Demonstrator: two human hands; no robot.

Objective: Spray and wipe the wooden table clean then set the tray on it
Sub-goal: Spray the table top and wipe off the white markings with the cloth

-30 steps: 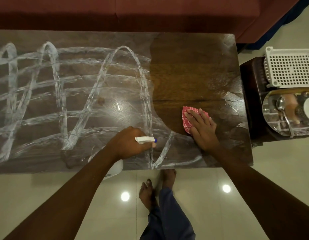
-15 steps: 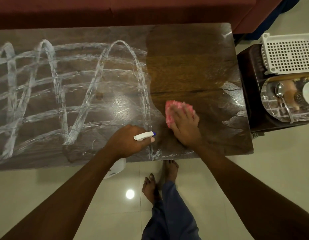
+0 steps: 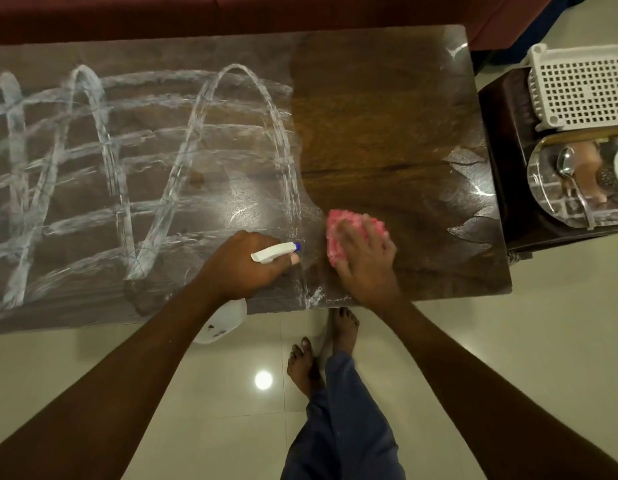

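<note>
Sliding left since a second ago, the right hand point(image 3: 366, 261) and the pink cloth point(image 3: 338, 233) beneath it now sit where the wiped dark wood meets the white spray streaks point(image 3: 239, 66). That hand lies flat with fingers spread, pressing the cloth onto the wooden counter point(image 3: 387, 116) near its front edge. Just beside it, the left hand point(image 3: 245, 268) grips a white spray bottle point(image 3: 274, 253), its blue-tipped nozzle pointing toward the cloth and its body hanging below the counter edge. Looping white streaks cover the counter's left and middle; the right part is mostly clean. Apart from the counter, a shiny tray point(image 3: 534, 181) holding a spoon point(image 3: 565, 164) rests on a dark side stand point(image 3: 497, 140) at right, next to a white perforated basket point(image 3: 584, 91).
</note>
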